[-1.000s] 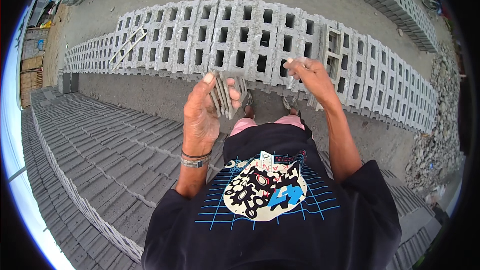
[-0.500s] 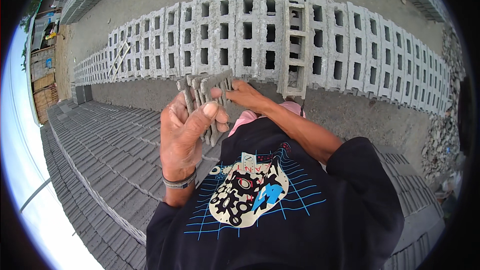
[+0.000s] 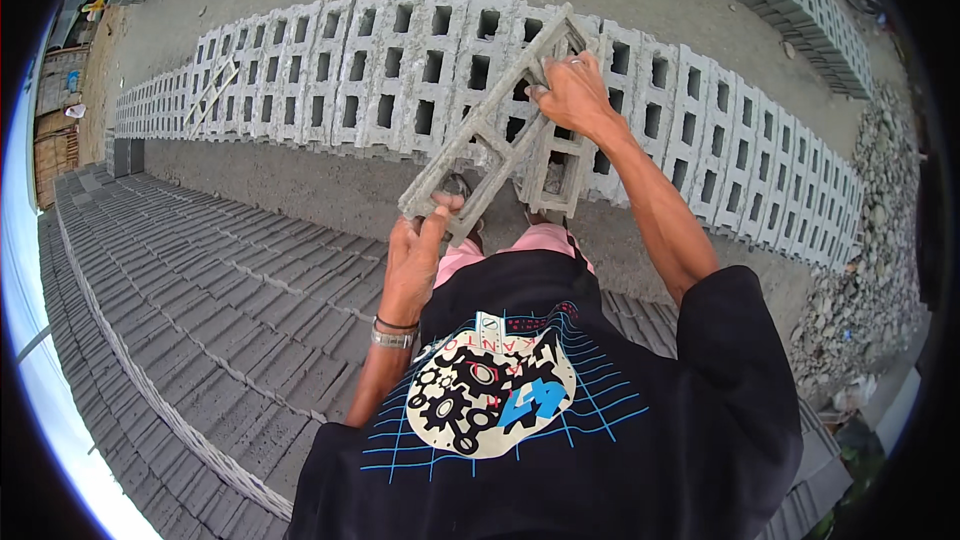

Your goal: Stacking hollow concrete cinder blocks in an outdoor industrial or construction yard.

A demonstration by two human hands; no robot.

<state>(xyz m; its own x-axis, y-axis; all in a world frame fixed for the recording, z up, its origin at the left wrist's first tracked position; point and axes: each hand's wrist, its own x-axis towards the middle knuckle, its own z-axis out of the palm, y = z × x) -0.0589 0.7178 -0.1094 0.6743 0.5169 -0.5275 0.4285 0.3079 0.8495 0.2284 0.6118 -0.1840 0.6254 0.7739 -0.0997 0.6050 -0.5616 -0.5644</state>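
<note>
Grey hollow concrete block (image 3: pixel 490 135), two or three open cells, now held up in front of me, tilted long-ways: low end near my chest, high end out over the block row. Half a second ago it sat bunched close against my left hand, nearly end-on; a second ago my right hand was off it, out at the row. So it has swung out and stretched between both hands, which to me looks like a lift or carry well underway, not a set-down.

My left hand (image 3: pixel 415 260) clamps the low end, thumb on top of the edge, fingers under. My right hand (image 3: pixel 572 95) grips the high end, fingers curled over the rim into a cell. Both hands closed on the same block.

Below the block, a second grey hollow block (image 3: pixel 555 175) stands on end on the ground near my feet, just apart from the held one as far as I can tell. Behind it, the long row of grey hollow blocks (image 3: pixel 330 80) lying cells-up across the bare concrete ground (image 3: pixel 280 185). At my left, a wide field of solid grey blocks (image 3: pixel 170 310) laid in tight rows. Rubble heap (image 3: pixel 860 280) at far right.
</note>
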